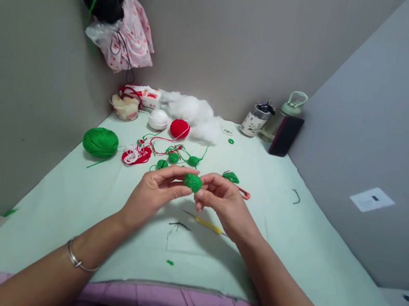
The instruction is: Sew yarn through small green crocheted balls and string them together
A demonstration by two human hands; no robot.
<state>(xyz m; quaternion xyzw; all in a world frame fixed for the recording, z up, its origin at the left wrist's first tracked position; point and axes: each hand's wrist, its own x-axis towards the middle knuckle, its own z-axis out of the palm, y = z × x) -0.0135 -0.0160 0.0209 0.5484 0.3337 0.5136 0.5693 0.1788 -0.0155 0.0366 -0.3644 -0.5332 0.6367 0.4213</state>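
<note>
Between my two hands, above the middle of the table, is a small green crocheted ball (193, 183). My left hand (161, 187) pinches its left side with thumb and fingers. From the right, the thumb and fingertips of my right hand (219, 196) are closed on it too. Under the hands lies a yellow-handled crochet hook (209, 225), partly covered by my right hand. Short black thread pieces (179, 225) and a green scrap (170, 262) rest nearer the table's front edge. Just beyond the fingers sit small green crocheted pieces (173, 157), one partly hidden by my left hand.
Green yarn (101, 142), tangled red and white yarn (136, 154), a white ball (158, 119) and a red ball (179, 128) lie at left. White stuffing (192, 111) is piled behind. A patterned tin (254, 121), green bottle (275, 123) and phone (286, 136) stand back right.
</note>
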